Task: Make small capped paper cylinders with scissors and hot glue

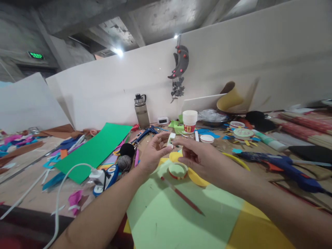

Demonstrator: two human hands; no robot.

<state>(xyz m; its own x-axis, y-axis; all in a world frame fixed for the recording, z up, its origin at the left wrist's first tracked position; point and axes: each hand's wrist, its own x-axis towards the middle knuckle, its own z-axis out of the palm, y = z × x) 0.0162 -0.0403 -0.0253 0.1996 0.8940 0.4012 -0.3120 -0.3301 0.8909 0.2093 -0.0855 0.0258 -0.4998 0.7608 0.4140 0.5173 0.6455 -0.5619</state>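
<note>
My left hand (153, 154) is raised over the table and pinches a small white strip (171, 138) between thumb and fingers. My right hand (198, 157) reaches in from the right, its fingertips meeting the same strip, fingers close together. Below both hands lies a cut-down paper cup ring (177, 171) with a red rim on a yellow foam shape (193, 177). A red pencil (181, 195) lies on the light green sheet (178, 214) in front of me.
A dark green sheet (95, 150), yarn balls (126, 156) and a tape dispenser (105, 178) lie at left. A stack of paper cups (190, 121), a bottle (141, 111) and a blue glue gun (282, 166) stand further back and right. White boards wall the table.
</note>
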